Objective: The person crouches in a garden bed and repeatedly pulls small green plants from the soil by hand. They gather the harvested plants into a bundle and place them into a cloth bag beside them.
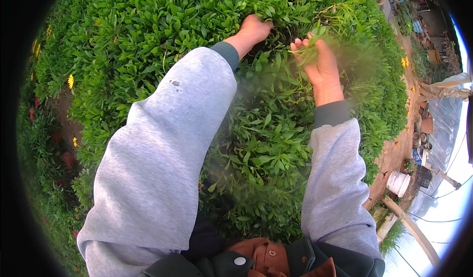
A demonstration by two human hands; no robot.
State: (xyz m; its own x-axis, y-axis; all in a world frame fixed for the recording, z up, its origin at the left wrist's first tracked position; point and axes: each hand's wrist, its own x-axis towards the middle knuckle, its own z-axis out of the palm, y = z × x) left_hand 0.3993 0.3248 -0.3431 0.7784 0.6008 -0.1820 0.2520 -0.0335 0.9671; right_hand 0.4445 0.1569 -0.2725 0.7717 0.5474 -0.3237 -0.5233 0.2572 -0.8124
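A dense bed of leafy green plants fills the middle of the view. My left hand reaches into it at the top centre, with its back turned up. Leaves hide most of its fingertips, so what they grip does not show. To the right, my right hand is raised palm-up over the plants, its fingers curled around a small bunch of green leafy sprigs. Between the two hands there is a dark gap among the stems. Just beyond my right hand, some paler stems lie tangled across the foliage.
Yellow flowers dot the bed's left edge, near a strip of bare soil. Along the right runs a dirt path with a white bucket, a black crate and terracotta pots. Plastic sheeting stands behind these.
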